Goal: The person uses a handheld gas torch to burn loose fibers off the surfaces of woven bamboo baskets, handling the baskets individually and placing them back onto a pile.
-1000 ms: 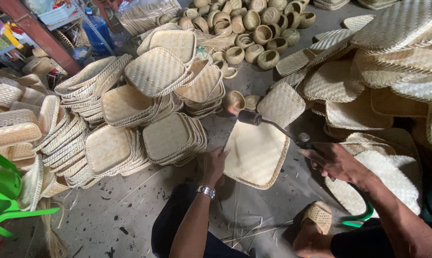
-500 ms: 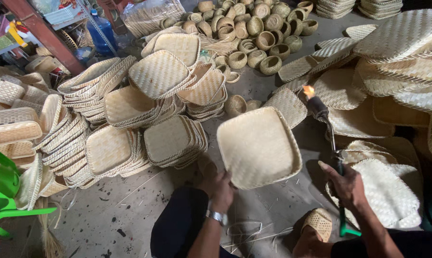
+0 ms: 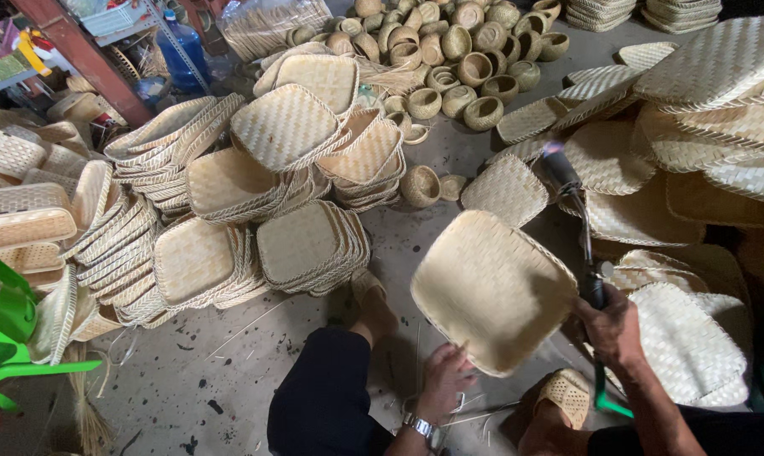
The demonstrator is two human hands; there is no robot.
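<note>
Woven bamboo tray (image 3: 492, 287) tilted, left hand (image 3: 445, 380) fingers closed on its lower edge. Right hand (image 3: 614, 325) grips black torch (image 3: 572, 215), small flame at tip, above tray. Finished stacks of trays (image 3: 230, 219) left, small round baskets (image 3: 458, 59) behind. Grey concrete floor (image 3: 187, 388) littered with splinters; green stool (image 3: 10, 338) at left.

At centre I see a pale straw-coloured woven tray (image 3: 490, 289), its surface a fine basket weave. At three o'clock of it, my right hand (image 3: 611, 325) grips a black torch (image 3: 578, 228) with a faint orange-blue flame at its tip and a green hose (image 3: 608, 399). At nine o'clock, stacked trays (image 3: 310, 245) show a tan checkered weave. At twelve o'clock sit brown round woven bowls (image 3: 449, 51). A bright green plastic stool (image 3: 10, 338) stands at eight o'clock on grey speckled concrete floor (image 3: 204, 388).
</note>
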